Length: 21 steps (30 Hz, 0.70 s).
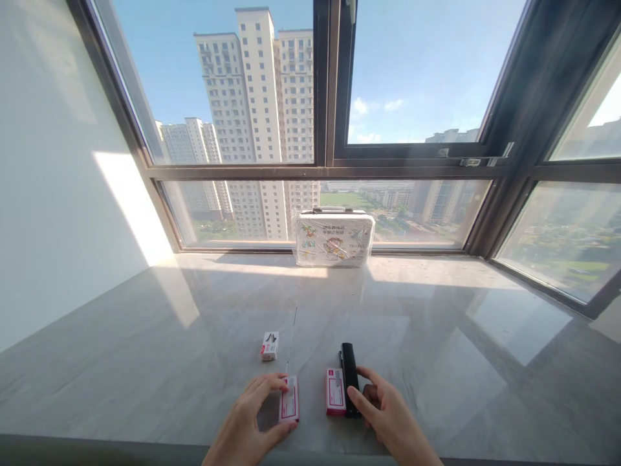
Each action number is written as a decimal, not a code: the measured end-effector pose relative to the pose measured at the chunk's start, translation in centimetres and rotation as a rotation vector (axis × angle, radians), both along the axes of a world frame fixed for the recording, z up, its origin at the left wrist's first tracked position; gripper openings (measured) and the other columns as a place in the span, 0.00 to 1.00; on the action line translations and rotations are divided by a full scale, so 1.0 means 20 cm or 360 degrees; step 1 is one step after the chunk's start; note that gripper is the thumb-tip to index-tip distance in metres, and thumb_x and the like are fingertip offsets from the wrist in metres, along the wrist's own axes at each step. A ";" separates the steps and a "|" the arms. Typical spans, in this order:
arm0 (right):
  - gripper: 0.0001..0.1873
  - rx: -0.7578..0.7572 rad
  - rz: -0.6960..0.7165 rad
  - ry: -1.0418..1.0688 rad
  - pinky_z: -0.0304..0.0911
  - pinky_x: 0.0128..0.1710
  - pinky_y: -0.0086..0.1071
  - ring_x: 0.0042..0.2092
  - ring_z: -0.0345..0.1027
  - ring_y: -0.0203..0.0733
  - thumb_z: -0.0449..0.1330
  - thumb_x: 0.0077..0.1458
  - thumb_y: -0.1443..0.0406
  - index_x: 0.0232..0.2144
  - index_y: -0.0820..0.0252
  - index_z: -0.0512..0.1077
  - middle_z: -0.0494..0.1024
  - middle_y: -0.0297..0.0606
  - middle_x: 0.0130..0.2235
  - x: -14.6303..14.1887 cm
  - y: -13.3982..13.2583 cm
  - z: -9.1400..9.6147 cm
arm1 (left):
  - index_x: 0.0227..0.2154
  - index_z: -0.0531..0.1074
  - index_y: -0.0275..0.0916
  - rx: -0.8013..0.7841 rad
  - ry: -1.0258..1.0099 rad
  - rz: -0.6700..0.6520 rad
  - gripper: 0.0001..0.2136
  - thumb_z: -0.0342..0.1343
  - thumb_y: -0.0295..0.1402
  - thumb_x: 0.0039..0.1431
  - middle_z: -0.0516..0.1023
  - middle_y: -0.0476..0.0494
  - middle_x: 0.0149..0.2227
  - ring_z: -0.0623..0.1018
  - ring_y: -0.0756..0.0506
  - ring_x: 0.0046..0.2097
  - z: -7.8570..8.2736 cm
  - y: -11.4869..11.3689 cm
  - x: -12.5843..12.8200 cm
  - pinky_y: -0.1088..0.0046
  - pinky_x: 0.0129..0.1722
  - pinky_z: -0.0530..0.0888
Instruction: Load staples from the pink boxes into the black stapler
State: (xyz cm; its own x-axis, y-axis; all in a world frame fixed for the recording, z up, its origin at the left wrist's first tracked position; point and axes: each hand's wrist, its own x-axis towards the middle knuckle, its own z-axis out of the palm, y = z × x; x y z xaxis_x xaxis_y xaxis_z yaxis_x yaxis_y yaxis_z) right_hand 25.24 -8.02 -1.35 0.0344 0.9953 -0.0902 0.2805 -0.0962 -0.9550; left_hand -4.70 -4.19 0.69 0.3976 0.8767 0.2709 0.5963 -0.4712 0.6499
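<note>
My left hand (252, 414) is curled around a small red-and-white staple box (290, 399) lying on the grey stone sill, thumb below it and fingers over its top. My right hand (385, 414) grips the near end of a black stapler (349, 377) between thumb and fingers. A second red-and-white box (335, 391) lies flat right against the stapler's left side. A third small box (270, 345) stands a little farther out to the left, touched by neither hand.
A plastic-wrapped case with cartoon print (334, 237) leans against the window at the back. The grey stone sill (436, 336) stretches wide to both sides. A white wall (58, 194) is on the left, and the dark window frame (330, 171) is behind.
</note>
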 end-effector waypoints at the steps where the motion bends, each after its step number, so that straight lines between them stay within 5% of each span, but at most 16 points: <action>1: 0.35 0.0014 0.0000 -0.0015 0.53 0.21 0.27 0.22 0.59 0.35 0.55 0.60 0.44 0.59 0.62 0.65 0.67 0.28 0.22 0.00 0.00 0.01 | 0.47 0.75 0.47 0.0004 -0.0062 -0.0019 0.17 0.66 0.39 0.54 0.74 0.43 0.57 0.73 0.38 0.59 0.03 0.01 0.08 0.61 0.59 0.70; 7: 0.35 0.0090 -0.0036 -0.0035 0.52 0.21 0.27 0.21 0.60 0.35 0.57 0.59 0.44 0.58 0.64 0.66 0.66 0.27 0.21 0.00 0.01 -0.02 | 0.56 0.70 0.49 -0.0182 -0.0150 -0.0343 0.33 0.72 0.35 0.44 0.76 0.44 0.54 0.74 0.38 0.55 0.08 0.08 0.44 0.64 0.56 0.71; 13: 0.37 0.0118 -0.0078 -0.0088 0.56 0.26 0.29 0.25 0.61 0.36 0.57 0.59 0.44 0.60 0.64 0.64 0.68 0.27 0.24 0.02 0.01 -0.03 | 0.62 0.62 0.50 -0.0105 -0.0190 -0.0357 0.42 0.73 0.45 0.44 0.71 0.43 0.58 0.71 0.38 0.58 0.04 0.10 0.45 0.64 0.58 0.68; 15: 0.40 0.0144 -0.0147 -0.0138 0.57 0.28 0.29 0.28 0.62 0.37 0.59 0.58 0.44 0.63 0.63 0.61 0.68 0.28 0.26 0.03 0.00 -0.03 | 0.58 0.67 0.48 0.0015 -0.0224 -0.0158 0.28 0.63 0.50 0.56 0.72 0.42 0.55 0.72 0.40 0.55 0.04 0.14 0.36 0.64 0.55 0.69; 17: 0.42 0.0138 -0.0163 -0.0194 0.59 0.31 0.29 0.30 0.63 0.38 0.61 0.56 0.44 0.64 0.63 0.60 0.69 0.30 0.29 0.03 -0.03 -0.02 | 0.44 0.72 0.44 0.0131 -0.0216 0.0268 0.17 0.49 0.51 0.67 0.76 0.44 0.45 0.74 0.43 0.45 0.04 0.21 0.23 0.67 0.47 0.71; 19: 0.45 0.0102 -0.0126 -0.0285 0.59 0.31 0.29 0.31 0.65 0.39 0.64 0.53 0.46 0.65 0.62 0.59 0.70 0.31 0.31 0.02 -0.05 0.00 | 0.33 0.71 0.42 0.0189 -0.0085 0.0741 0.20 0.46 0.53 0.67 0.74 0.47 0.34 0.73 0.44 0.36 0.03 0.31 0.08 0.70 0.39 0.69; 21: 0.46 0.0048 -0.0067 -0.0426 0.59 0.30 0.30 0.32 0.67 0.41 0.66 0.50 0.50 0.66 0.62 0.59 0.72 0.32 0.31 0.00 -0.06 0.04 | 0.27 0.68 0.42 0.0000 0.0144 0.0831 0.23 0.44 0.55 0.66 0.71 0.49 0.27 0.71 0.45 0.31 0.03 0.40 -0.02 0.72 0.33 0.64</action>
State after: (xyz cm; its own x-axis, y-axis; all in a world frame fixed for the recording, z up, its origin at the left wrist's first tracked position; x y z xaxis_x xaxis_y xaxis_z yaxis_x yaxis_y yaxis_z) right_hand 25.29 -9.31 -0.62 0.0942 0.9946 -0.0428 0.5199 -0.0858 -0.8499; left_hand -5.18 3.77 1.25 -0.0699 0.9642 0.2556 0.8054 -0.0967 0.5848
